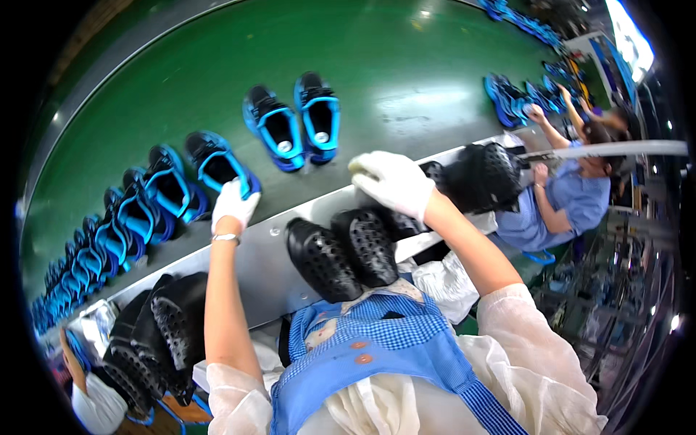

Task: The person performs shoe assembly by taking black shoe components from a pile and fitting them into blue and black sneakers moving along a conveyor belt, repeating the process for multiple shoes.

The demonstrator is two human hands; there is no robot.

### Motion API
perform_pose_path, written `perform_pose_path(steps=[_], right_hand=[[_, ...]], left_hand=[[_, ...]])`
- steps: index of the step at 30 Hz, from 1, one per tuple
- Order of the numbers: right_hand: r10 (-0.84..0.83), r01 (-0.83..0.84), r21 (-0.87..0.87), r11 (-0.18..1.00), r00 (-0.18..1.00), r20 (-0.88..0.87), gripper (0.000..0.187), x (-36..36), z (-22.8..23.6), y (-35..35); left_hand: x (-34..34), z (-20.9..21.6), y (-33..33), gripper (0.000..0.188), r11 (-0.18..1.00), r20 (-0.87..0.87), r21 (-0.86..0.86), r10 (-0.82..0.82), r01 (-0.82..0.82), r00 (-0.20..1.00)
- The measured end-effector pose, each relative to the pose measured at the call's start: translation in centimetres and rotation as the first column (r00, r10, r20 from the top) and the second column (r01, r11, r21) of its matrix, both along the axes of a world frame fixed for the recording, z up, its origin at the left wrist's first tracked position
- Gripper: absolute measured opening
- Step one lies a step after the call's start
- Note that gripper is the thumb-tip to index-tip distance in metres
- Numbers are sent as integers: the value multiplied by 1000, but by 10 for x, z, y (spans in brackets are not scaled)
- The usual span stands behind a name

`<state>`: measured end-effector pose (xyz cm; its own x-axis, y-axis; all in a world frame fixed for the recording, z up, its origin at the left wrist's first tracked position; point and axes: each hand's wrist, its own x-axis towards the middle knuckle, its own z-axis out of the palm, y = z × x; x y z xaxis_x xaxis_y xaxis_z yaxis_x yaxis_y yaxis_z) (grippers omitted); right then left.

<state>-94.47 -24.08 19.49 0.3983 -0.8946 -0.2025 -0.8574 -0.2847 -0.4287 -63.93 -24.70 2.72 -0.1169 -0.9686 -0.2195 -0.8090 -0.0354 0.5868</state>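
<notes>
My left hand (235, 206), in a white glove, pinches the heel of a black and blue sports shoe (214, 161) standing on the green belt. The shoe's toe points away from me. My right hand (395, 181), also white-gloved, hovers over the belt's near metal edge with its fingers apart and slightly bent. I see nothing held in it. Just beyond it, a matching pair stands side by side: a left shoe (274, 129) and a right shoe (317, 119), round pale labels on their insoles.
Several similar shoes (134, 205) line the belt (188, 80) at left. Black, perforated, shoe-shaped pieces (319, 257) rest along the metal ledge (254, 279); more (177, 315) sit at lower left. At right a person in blue (558, 196) reaches toward other shoes (507, 101).
</notes>
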Motion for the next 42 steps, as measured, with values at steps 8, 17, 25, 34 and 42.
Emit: perform_pose_path(steps=[8, 17, 25, 34, 42], right_hand=[[-356, 364, -197, 910, 931, 78, 15, -97, 104, 110], [-593, 529, -577, 622, 800, 94, 17, -214, 151, 155], [-506, 503, -306, 808, 859, 78, 46, -233, 105, 127], [-269, 247, -388, 888, 963, -4, 41, -234, 98, 99], [-300, 283, -196, 939, 952, -59, 42, -254, 75, 87]], left_hand=[[0, 30, 12, 42, 926, -161, -182, 303, -330, 939], [-34, 52, 66, 36, 836, -219, -319, 393, -446, 893], [-65, 91, 78, 31, 887, -223, -351, 233, -301, 947], [-65, 87, 111, 26, 903, -178, -320, 241, -287, 954], [-74, 103, 136, 26, 871, -246, -212, 392, -444, 886]])
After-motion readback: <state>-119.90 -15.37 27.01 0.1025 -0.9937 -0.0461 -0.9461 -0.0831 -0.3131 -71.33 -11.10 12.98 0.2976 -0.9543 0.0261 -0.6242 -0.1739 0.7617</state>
